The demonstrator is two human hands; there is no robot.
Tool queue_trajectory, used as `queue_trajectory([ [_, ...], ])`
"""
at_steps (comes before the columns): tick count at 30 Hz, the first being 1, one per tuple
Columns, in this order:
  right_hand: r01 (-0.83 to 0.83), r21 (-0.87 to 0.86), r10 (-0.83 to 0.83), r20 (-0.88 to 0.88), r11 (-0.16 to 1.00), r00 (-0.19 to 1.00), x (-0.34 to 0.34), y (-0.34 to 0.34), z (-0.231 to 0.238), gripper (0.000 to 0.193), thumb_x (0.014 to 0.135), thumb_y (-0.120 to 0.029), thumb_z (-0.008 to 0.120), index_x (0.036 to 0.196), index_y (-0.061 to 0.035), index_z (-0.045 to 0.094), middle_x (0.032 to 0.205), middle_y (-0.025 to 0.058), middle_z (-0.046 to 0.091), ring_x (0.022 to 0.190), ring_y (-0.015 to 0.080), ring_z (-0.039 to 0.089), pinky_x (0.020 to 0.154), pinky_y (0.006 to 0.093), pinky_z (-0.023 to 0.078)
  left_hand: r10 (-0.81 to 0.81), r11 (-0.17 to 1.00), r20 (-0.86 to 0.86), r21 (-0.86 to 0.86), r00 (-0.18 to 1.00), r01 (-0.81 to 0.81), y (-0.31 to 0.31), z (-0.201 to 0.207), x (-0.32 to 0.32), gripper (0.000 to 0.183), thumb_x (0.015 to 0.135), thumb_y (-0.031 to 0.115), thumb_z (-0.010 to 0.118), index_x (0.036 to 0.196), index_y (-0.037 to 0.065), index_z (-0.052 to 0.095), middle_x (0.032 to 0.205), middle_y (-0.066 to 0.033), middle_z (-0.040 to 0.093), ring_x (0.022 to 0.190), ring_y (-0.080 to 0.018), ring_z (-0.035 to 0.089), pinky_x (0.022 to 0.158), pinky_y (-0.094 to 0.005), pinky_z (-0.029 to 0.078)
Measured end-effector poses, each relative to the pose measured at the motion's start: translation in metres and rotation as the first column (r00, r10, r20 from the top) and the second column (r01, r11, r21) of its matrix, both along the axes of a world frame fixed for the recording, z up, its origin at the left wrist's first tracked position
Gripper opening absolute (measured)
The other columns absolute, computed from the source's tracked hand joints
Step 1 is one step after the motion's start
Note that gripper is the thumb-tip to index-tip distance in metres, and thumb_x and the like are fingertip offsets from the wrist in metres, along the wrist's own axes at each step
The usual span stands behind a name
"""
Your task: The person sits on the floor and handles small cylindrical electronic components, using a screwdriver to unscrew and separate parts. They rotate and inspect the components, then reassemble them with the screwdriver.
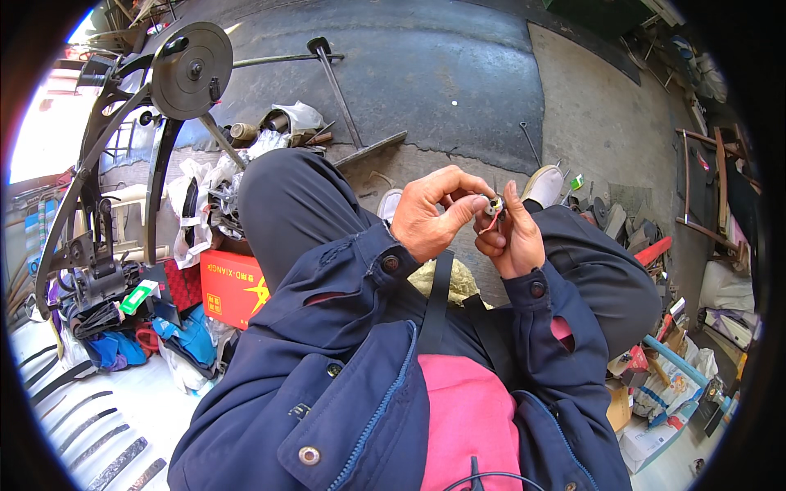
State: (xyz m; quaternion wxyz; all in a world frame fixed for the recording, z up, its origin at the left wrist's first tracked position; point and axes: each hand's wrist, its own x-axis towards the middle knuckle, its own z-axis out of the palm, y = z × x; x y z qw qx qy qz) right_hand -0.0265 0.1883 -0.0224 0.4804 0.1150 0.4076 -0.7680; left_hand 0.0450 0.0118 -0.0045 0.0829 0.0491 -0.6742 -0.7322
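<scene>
I sit with my knees apart, and both hands meet above my lap. My left hand (pixel 432 214) pinches a small round metal part (pixel 494 204) with thumb and fingers. My right hand (pixel 511 236) grips the same part from the right side, thumb raised beside it. A reddish bit shows just under the part between the fingers. Dark blue jacket sleeves cover both forearms.
A large metal wheel on a dark frame (pixel 190 69) stands at the upper left. A red cardboard box (pixel 230 286) lies by my left thigh among bags and tools. A long metal rod (pixel 337 86) lies on the concrete ahead. Scrap, boxes and clutter (pixel 663 385) crowd the right side.
</scene>
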Motion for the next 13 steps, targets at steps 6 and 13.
queue_trajectory([
  [6,-0.02,-0.013,0.02,-0.003,1.0,1.0,0.0,-0.001,0.001,0.05,0.103,-0.059,0.05,0.091,-0.0113,0.058,0.075,-0.001,0.056,0.05,0.005,0.034,0.043,0.0218,0.024,0.004,0.989,0.035,0.151,0.999,-0.01,0.002,-0.002,0.0,0.016,0.099,0.015,0.067,0.109,0.003,0.071,0.09,-0.0005,0.068,0.081,-0.0062,0.059,0.073,-0.025,0.046],
  [13,-0.028,-0.038,0.028,0.007,0.999,1.0,0.0,-0.001,0.002,0.052,0.103,-0.06,0.05,0.089,-0.0103,0.057,0.076,-0.0004,0.056,0.05,0.0056,0.034,0.043,0.0224,0.025,0.002,0.984,0.023,0.175,1.0,-0.006,0.002,-0.012,0.0,0.022,0.101,0.018,0.067,0.118,0.004,0.067,0.092,0.0013,0.068,0.082,-0.0054,0.058,0.075,-0.0237,0.045],
])
